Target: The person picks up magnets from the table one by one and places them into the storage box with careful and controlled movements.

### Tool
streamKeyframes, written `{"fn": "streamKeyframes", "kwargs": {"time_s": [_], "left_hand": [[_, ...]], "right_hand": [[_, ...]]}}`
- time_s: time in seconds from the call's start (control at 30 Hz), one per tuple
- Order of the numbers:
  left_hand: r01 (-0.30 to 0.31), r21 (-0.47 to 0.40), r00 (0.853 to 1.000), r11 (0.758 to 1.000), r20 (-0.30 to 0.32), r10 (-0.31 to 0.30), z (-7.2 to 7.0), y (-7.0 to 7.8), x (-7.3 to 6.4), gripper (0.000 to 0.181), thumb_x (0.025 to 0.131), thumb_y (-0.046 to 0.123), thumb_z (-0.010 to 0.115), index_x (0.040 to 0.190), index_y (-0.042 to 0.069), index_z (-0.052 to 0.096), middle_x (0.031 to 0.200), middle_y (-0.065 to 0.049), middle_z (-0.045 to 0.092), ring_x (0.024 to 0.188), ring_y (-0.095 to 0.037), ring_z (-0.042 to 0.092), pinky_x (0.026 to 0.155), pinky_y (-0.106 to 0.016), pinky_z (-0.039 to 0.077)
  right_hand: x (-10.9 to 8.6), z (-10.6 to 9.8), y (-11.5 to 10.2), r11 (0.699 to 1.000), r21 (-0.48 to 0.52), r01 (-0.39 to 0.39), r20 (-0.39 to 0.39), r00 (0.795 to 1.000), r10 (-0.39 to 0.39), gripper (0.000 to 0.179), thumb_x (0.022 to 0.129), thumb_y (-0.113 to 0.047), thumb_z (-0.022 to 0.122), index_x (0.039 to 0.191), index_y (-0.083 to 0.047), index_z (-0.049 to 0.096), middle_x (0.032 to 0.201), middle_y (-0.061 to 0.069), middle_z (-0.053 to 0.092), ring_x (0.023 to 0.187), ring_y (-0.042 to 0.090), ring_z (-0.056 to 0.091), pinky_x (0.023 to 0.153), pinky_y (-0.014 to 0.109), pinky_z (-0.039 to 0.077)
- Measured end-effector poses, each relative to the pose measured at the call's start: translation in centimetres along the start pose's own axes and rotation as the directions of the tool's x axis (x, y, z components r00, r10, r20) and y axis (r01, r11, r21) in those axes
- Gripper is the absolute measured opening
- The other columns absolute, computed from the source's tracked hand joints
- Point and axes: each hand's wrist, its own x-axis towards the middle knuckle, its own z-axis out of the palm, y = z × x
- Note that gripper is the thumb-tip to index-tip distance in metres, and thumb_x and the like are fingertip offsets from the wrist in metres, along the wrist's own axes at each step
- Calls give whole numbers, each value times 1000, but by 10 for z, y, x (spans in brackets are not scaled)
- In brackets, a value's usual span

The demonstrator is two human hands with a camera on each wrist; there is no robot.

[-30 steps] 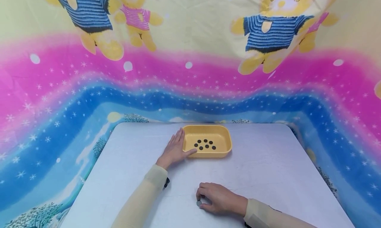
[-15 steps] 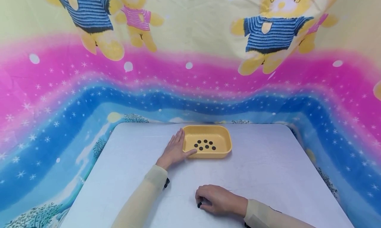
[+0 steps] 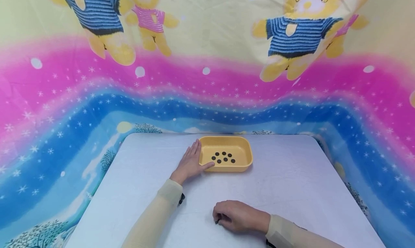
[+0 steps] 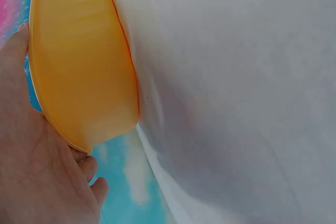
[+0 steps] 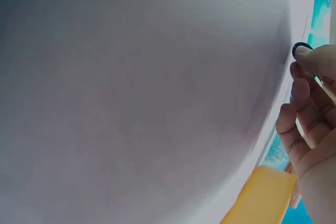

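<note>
My right hand [image 3: 239, 215] pinches a small black disc [image 3: 217, 222] between thumb and fingertips, close over the front middle of the table. In the right wrist view the dark rim of that disc [image 5: 296, 50] shows past the thumb tip, with most of it hidden. At the far side stands a yellow tray [image 3: 236, 168] holding several dark round discs [image 3: 225, 159]. My left hand [image 3: 190, 163] lies along its left side, fingers straight, the thumb out over the near rim. The left wrist view shows the hand against the tray's outer wall [image 4: 84, 66].
The white tabletop [image 3: 279, 183] stretches around both hands, and its far edge runs just behind the tray. Beyond it hangs a patterned cloth [image 3: 207, 107] with bears and snowflakes, wrapping around the table's back and sides.
The disc in my right fingers has turned from its greyish flat face to a dark edge and is now more covered. My left hand and the tray have stayed put.
</note>
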Motion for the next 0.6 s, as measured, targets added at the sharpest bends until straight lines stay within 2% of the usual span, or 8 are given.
{"fn": "streamKeyframes", "kwargs": {"time_s": [0.2,0.4,0.6], "left_hand": [[-4,-12,1000,1000,-6,3,-1,0,0,124,94,85,52,171,4,-1,179,-9,-9,166,-23,-4,135,-43,2],[0,-21,1000,1000,-6,0,0,-1,1,120,96,79,57,171,5,-2,179,-8,-10,166,-23,-4,135,-43,1],[-1,-28,1000,1000,-4,1,0,-1,1,120,97,76,59,171,4,-2,179,-9,-10,167,-25,-3,135,-43,0]], "right_hand": [[1,-16,4,998,-26,-55,-73,996,53,21,99,-5,74,106,-24,67,100,-18,65,86,-7,57,79,11,51],[4,-41,13,991,-11,-132,-148,980,129,25,98,-4,76,108,-25,67,103,-18,67,87,-4,59,77,17,55],[8,-67,27,991,1,-132,-257,958,128,25,96,-2,78,108,-21,67,102,-14,69,86,0,60,73,21,57]]}}
